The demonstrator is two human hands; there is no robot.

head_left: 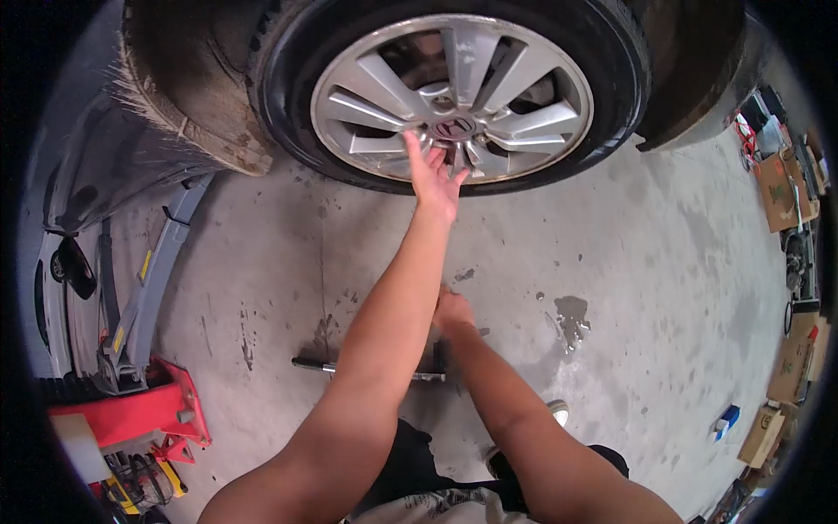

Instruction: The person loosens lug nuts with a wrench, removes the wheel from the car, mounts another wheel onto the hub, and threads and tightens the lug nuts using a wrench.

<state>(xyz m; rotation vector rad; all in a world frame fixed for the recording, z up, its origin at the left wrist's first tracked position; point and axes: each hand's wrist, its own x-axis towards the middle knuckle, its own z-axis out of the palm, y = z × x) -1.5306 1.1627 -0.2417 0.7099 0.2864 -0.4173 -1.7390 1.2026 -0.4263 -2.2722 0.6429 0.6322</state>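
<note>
A silver alloy wheel (467, 65) with a dark tire (288, 113) hangs above the floor at the top. My left hand (436, 182) reaches up to the wheel's lower spokes, palm up and fingers spread, just below the centre cap (454, 127). Lower down, my right hand (454, 310) is closed, partly behind my left forearm. What it grips is hidden. Below it, a bar-shaped tool (330, 367) with a dark end and a shiny shaft shows on both sides of my left arm.
A grey lift arm (166, 253) and a red metal piece (144, 415) are at the left. Cardboard boxes (779, 188) line the right side. A small blue box (726, 422) lies on the concrete floor (646, 288), which has a wet patch (573, 319).
</note>
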